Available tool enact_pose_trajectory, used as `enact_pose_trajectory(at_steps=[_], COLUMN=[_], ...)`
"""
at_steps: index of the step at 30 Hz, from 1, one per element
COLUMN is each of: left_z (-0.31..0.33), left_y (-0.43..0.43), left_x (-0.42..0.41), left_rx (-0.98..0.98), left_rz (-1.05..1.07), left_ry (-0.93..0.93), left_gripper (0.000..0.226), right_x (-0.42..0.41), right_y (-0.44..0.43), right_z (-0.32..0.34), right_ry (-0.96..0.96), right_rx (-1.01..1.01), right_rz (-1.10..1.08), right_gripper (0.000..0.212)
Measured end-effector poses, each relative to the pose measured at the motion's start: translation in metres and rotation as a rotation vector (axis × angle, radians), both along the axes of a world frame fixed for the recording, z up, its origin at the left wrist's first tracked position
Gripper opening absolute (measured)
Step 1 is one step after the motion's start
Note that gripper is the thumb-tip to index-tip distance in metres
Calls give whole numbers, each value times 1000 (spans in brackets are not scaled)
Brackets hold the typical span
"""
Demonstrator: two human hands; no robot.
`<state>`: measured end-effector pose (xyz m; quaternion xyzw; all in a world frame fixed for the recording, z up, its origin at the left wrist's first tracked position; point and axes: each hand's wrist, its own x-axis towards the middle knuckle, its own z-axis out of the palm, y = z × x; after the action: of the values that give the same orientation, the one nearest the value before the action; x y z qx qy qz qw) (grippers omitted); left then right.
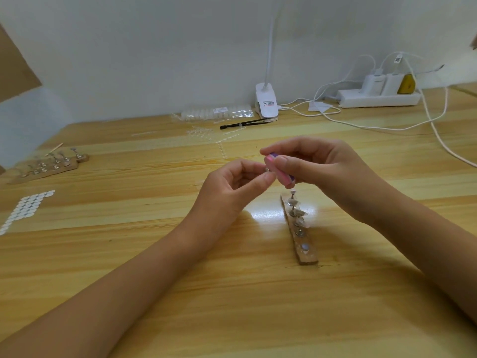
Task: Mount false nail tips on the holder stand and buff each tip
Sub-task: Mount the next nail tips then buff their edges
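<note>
Centrally, right hand point(317, 171) grips pink buffer point(271, 161), left hand point(232, 189) pinches nail tip point(266, 169); lamp label point(269, 103) illegible.

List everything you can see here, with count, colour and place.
table: one, light wood, under everything
stand: one, brown, metal pegs, below the right hand
far stands: apparently two, brown, far left
stickers: one sheet, white, left edge
stick: one, wooden, behind the far stands
bag: one, clear, by the wall
loose tips: many, clear, before the bag
brush: one, black, beside the lamp
lamp: one, white, table's back
power strip: one, white, back right, plugs and cables on it
buffer: one, pink and purple, in the right hand
tip: one, clear, tiny, in the left hand
left hand: one, pinches the tip
right hand: one, grips the buffer
</note>
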<state>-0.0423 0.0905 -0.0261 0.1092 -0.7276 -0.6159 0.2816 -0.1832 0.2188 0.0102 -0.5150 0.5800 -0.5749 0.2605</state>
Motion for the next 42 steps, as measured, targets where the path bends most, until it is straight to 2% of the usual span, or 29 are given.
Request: enact_pose_trajectory(at_steps=[4, 8, 11, 13, 17, 21, 22, 25, 28, 32, 37, 42], left_z=[1, -3, -2, -1, -3, 0, 0, -6, -4, -1, -2, -2], left_y=[-2, 2, 0, -5, -3, -5, -6, 2, 5, -5, -4, -2], left_x=[-2, -1, -2, -2, 1, 0, 0, 0, -1, -3, -2, -2], left_rx=[177, -24, 62, 115, -121, -11, -42, -264, -181, -44, -30, -101], left_rz=[19, -46, -5, 42, -23, 69, 73, 21, 14, 90, 89, 95], left_ry=[-9, -44, -49, -32, -32, -21, -27, -60, -53, -36, -29, -31], left_gripper=[24, 25, 25, 17, 12, 17, 16, 15, 23, 21, 23, 24], right_x=[-5, -1, -2, -4, -2, -3, -3, 0, 0, -3, 1, -1], right_y=[2, -1, 0, 2, 0, 1, 0, -2, -3, 0, -2, 0], right_z=[2, -1, 0, 1, -3, 0, 0, -4, -5, -2, -2, 1], right_ry=[32, 40, 55, 61, 121, 101, 105, 154, 155, 96, -26, 2], right_rx=[39, -4, -21, -12, 17, -11, -11, 1, -3, 2, -54, 60], right_rz=[34, 15, 26, 28, 30, 23, 23, 12, -3, -11, -24, 38], right_gripper=[30, 25, 25, 26, 26, 29, 30, 27, 25, 30, 30, 30])
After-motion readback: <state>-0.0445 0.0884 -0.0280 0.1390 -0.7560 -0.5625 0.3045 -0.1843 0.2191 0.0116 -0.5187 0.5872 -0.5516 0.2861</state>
